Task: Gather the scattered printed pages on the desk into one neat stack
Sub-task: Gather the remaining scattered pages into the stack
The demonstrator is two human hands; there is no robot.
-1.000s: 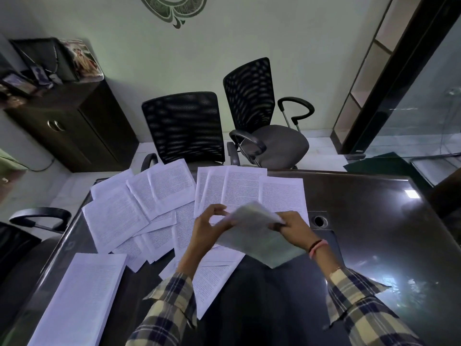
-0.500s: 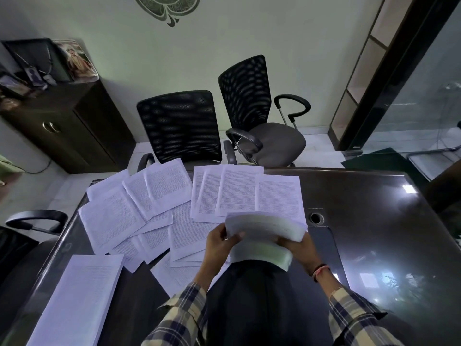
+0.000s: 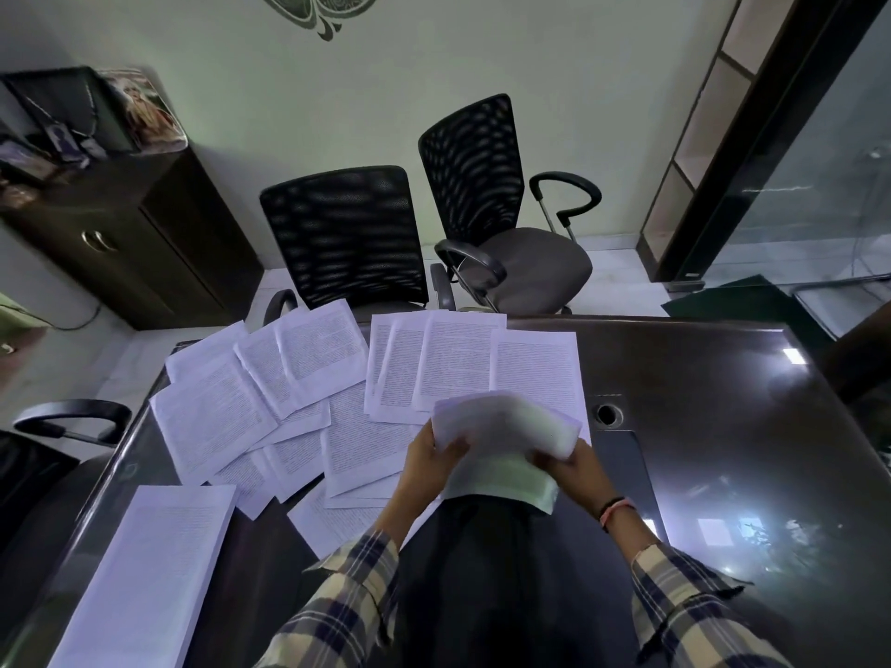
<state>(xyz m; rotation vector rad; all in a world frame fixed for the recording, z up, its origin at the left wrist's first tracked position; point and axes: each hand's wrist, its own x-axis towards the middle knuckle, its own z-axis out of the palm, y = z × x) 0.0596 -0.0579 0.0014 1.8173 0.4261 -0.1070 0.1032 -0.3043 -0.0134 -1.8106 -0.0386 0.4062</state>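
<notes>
A bundle of gathered pages [image 3: 501,436] is held above the dark desk [image 3: 713,426], bent and fanned at its upper edge. My left hand [image 3: 429,462] grips its left side with thumb on top. My right hand [image 3: 571,470] grips its lower right side, a band on the wrist. Several loose printed pages [image 3: 308,378] lie overlapping across the desk's far left and middle. A thicker stack of pages [image 3: 149,576] lies at the near left edge.
Two mesh-backed office chairs [image 3: 347,238] stand behind the desk's far edge. A dark cabinet [image 3: 125,233] sits at the left wall. A round cable hole [image 3: 608,415] is in the desk right of the pages. Another chair's armrest [image 3: 72,419] is at the left.
Both hands drew the bundle in from a tilted, loose hold and squared it up; the left hand shifted from above the pages onto the bundle's left edge.
</notes>
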